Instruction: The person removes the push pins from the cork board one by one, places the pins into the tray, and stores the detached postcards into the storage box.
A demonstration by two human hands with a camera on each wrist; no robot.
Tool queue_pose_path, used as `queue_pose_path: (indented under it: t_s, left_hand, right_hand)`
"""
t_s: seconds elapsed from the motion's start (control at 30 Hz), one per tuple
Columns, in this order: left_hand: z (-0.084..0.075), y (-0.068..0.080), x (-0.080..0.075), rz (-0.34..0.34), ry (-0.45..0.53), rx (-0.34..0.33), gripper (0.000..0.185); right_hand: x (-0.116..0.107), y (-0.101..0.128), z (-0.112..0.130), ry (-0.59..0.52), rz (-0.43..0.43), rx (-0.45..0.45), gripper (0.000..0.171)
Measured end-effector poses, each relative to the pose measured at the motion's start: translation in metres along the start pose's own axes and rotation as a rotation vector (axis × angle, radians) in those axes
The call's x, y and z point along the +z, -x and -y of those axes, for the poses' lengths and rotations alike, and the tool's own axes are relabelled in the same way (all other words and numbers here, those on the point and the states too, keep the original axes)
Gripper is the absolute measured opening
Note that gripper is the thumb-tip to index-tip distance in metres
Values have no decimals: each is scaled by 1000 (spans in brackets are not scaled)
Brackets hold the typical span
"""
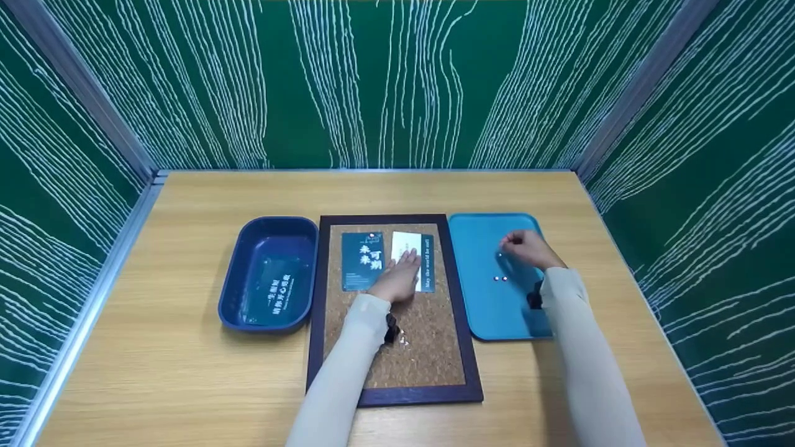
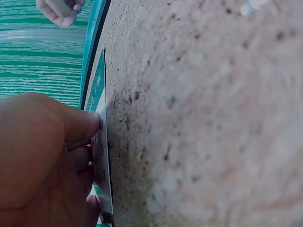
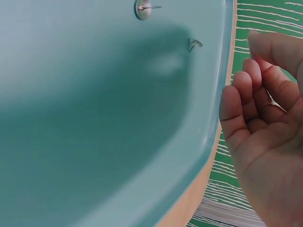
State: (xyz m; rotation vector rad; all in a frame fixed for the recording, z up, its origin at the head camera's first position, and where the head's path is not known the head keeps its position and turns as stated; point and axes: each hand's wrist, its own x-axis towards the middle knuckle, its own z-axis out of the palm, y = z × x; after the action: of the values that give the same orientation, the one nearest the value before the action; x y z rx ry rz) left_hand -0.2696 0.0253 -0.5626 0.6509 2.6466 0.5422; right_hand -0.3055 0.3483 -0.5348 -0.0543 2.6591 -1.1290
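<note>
Now left hand (image 1: 397,278) flat on card (image 1: 412,261), right hand (image 1: 526,248) above pins (image 1: 499,279)

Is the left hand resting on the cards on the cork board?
Yes, in the head view the left hand lies flat across the cards on the cork board, while the right hand is over the teal tray.

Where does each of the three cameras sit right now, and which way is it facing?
Head: worn on the head, looks forward and down at the cork board; both sleeved arms, the left hand and the right hand show.
Left wrist: low over the cork, along the card; left-hand fingers show.
Right wrist: over the teal tray and two pins; curled right fingers show.
Shared: head and right wrist both show tray and pins.
</note>
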Motion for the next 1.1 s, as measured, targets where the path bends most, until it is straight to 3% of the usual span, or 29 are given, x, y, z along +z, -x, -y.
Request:
queue_pose_path:
  t_s: [0.63,0.9,1.1]
  left_hand:
    - [-1,2,-2,3,8,10,53]
    - [-2,3,-4,15,8,15,52]
    - [-2,3,-4,7,-2,22,53]
  right_hand:
    - [0,7,17,-68,23,55,43]
    - [5,4,27,-111,-45,100,42]
    - [9,-2,33,-221,-73,163,42]
